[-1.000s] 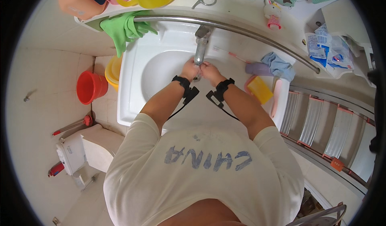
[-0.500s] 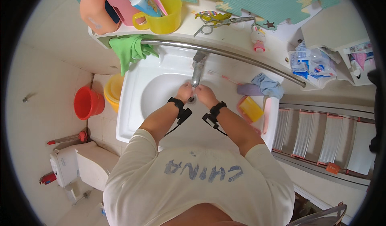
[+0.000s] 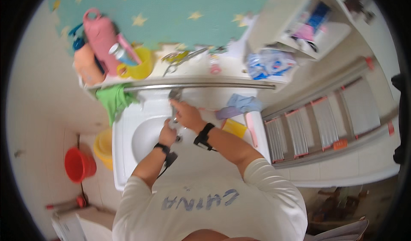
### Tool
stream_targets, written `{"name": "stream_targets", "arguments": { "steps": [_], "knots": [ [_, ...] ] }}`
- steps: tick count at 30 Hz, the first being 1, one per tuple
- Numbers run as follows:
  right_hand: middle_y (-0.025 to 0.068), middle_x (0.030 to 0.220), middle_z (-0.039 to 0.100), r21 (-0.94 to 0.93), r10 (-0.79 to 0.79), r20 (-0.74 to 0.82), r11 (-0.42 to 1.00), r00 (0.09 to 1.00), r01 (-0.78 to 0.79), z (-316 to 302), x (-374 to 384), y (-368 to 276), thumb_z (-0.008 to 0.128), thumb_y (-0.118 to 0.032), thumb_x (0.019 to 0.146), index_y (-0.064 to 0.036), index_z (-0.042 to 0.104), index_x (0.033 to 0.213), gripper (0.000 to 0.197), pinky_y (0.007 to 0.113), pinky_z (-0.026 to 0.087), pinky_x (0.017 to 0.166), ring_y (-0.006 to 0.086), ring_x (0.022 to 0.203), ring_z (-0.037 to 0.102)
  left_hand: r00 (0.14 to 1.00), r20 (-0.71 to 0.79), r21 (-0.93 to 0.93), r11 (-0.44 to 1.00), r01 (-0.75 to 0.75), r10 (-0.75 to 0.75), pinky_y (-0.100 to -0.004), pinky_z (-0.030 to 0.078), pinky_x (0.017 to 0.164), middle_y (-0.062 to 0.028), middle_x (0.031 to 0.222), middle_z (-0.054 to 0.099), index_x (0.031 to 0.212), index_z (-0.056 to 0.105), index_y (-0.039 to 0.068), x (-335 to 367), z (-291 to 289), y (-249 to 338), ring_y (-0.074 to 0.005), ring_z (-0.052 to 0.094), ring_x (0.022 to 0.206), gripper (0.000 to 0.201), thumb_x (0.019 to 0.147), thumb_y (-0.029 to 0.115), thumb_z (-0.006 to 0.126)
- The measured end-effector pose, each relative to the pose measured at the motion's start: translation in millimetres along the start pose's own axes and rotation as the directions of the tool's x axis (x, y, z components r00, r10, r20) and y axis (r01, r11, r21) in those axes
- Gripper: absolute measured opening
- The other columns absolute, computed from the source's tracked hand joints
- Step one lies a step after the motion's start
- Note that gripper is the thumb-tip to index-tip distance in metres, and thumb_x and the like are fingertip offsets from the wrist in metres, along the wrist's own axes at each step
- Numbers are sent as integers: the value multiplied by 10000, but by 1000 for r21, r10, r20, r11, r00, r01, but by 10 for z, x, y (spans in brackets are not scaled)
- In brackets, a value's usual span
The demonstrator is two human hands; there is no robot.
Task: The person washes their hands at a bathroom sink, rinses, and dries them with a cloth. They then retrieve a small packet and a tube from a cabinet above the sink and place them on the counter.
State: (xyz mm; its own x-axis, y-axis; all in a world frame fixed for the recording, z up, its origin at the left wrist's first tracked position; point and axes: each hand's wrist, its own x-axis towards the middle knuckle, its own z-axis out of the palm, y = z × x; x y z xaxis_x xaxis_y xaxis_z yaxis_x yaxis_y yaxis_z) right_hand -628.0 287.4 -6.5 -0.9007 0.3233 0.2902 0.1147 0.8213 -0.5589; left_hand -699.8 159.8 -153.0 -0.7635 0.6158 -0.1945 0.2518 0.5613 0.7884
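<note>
Over the white washbasin [image 3: 121,172], my right hand [image 3: 188,116] is at the metal faucet [image 3: 175,95]. Its index finger stretches along the faucet toward the base, and the other fingers curl against the spout. Just below the spout end is my left hand [image 3: 168,133], its fingers closed. Whatever is inside them, if anything, is hidden. The basin drain [image 3: 179,137] shows beside the left hand. Blur smears the fingertips, and I cannot tell whether water runs. Black straps circle both wrists.
A metal rail [image 3: 214,86] crosses behind the faucet, with a green glove [image 3: 113,103] hung at its left. The shelf above holds a yellow cup [image 3: 143,67], scissors [image 3: 188,59] and bottles. Cloths [image 3: 244,103] and a yellow block [image 3: 234,128] lie right. A red bucket [image 3: 79,166] stands left.
My right hand has moved from below the spout up onto the faucet. My left hand stays low by the spout. The whole view has shifted, showing more of the wall above the shelf.
</note>
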Motion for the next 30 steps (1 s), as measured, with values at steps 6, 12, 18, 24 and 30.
{"name": "stream_targets", "arguments": {
  "steps": [6, 12, 18, 24, 30],
  "knots": [
    [111, 910, 617, -14, -77, -359, 997, 930, 77, -96, 37, -235, 571, -95, 724, -139, 572, 1209, 486, 437, 486, 634, 313, 733, 616, 999, 33, 65, 997, -45, 43, -424, 481, 877, -201, 1176, 510, 1412, 332, 120, -334, -279, -60, -333, 568, 1049, 768, 751, 290, 685],
    [135, 955, 610, -237, 26, 26, 971, 999, -19, -86, 75, -344, 542, -61, 748, -134, 589, 1176, 437, 435, 489, 737, 323, 871, 628, 991, 72, 111, 987, -119, 112, -395, 483, 870, -171, 1192, 500, 1369, 407, 142, -603, -566, 112, -299, 569, 1043, 680, 769, 320, 672],
    [168, 1082, 564, -148, -10, 53, 989, 999, 18, -72, -401, -207, 584, -117, 735, -138, 518, 1245, 514, 448, 477, 783, 343, 953, 598, 965, 224, 305, 930, -204, 139, -408, 496, 822, -120, 1170, 588, 1319, 457, 139, -806, -964, 505, -286, 608, 993, 607, 766, 274, 670],
    [115, 1042, 667, -166, -16, 564, 977, 826, 133, -565, -1020, 460, 635, -300, 750, -155, 645, 1098, 377, 439, 490, 849, 314, 1005, 616, 892, 86, 525, 741, -419, 444, -385, 495, 838, -129, 1169, 596, 1234, 546, 140, -1142, -908, 811, -285, 611, 1001, 494, 774, 269, 671],
    [140, 727, 647, -188, 30, 418, 981, 908, 54, -1369, -1430, 912, 598, -356, 780, -72, 691, 775, 299, 476, 466, 669, 324, 763, 636, 936, 237, 428, 836, -342, 261, -376, 475, 879, -146, 1138, 587, 1079, 618, 102, -1133, -462, 1376, -307, 583, 1026, 325, 824, 299, 662]
  ]
}}
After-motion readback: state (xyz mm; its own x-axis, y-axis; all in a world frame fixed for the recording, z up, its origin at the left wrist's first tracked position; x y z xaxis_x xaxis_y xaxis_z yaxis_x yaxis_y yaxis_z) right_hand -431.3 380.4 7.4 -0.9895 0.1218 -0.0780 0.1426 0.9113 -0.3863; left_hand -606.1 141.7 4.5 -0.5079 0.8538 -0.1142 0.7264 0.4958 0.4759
